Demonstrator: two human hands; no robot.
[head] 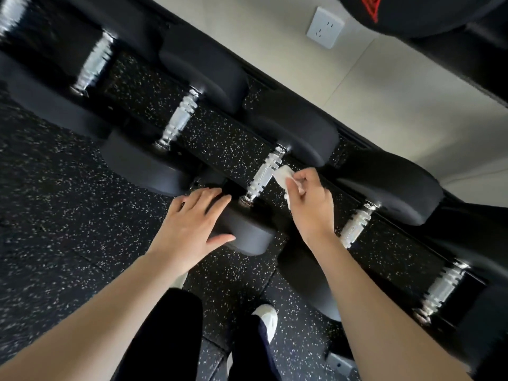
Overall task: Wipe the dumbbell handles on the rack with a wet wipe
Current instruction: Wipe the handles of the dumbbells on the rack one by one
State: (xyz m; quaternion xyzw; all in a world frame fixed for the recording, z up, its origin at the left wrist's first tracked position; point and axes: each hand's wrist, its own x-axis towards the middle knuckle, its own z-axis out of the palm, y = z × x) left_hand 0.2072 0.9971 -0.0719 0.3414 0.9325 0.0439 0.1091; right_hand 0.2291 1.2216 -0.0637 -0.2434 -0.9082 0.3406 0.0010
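Blur smears the rack (324, 185) toward the frame's left and right edges, and the rack's ends are cut off there, so the outer dumbbells read only as dark heads and streaked chrome. The rack's front rail is mostly hidden behind the near heads and the two arms. Five chrome handles show along it; the middle dumbbell handle (265, 173) is the sharpest, ridged and tilted, running from the near head (244, 232) at the rack's front edge up to the far head (299, 130) at its back edge. The left hand (192, 226) lies flat on that near head, fingers straight and spread, thumb along the head's front face. The right hand (312, 204) pinches a white wet wipe (283, 176) between thumb and curled fingers; part of the wipe is hidden inside the grip. The wipe's free corner sticks out past the fingertips, just beside the upper half of the middle handle; whether it touches the chrome cannot be told.
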